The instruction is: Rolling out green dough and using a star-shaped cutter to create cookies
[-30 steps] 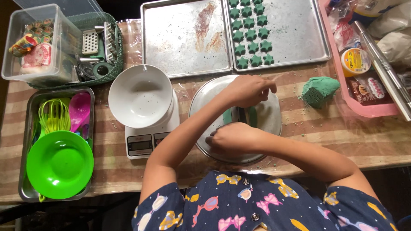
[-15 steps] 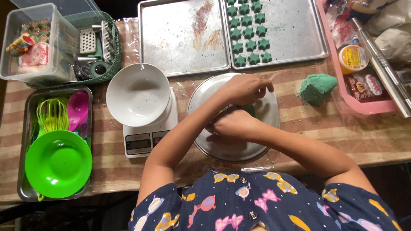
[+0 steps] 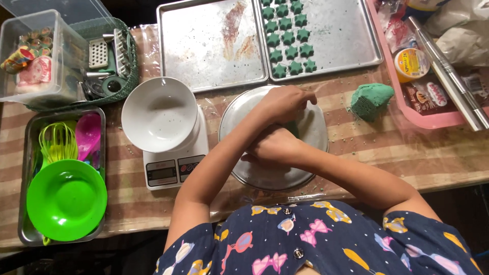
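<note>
My left hand (image 3: 284, 103) reaches across a round metal plate (image 3: 313, 133) with its fingers curled down, pressing on a piece of green dough (image 3: 295, 128) of which only a dark sliver shows. Just nearer to me lies my right hand (image 3: 272, 146), tucked against the left wrist, its fingertips hidden beneath it. A lump of green dough (image 3: 371, 100) sits on the striped tablecloth to the right of the plate. Beyond the plate, a baking tray (image 3: 341, 35) carries several green star-shaped dough pieces (image 3: 289, 38).
A second metal tray (image 3: 204, 46) lies at the back. A white bowl (image 3: 159, 114) sits on a kitchen scale (image 3: 173, 170). At left are a tray with a green plate (image 3: 66, 199), a clear box (image 3: 30, 56) and a green basket (image 3: 119, 61). A pink tray (image 3: 407, 109) with a metal rolling pin (image 3: 445, 71) is at right.
My right hand has slid up the plate until it meets my left wrist. The green dough between the hands is now almost covered. The left hand has hardly moved.
</note>
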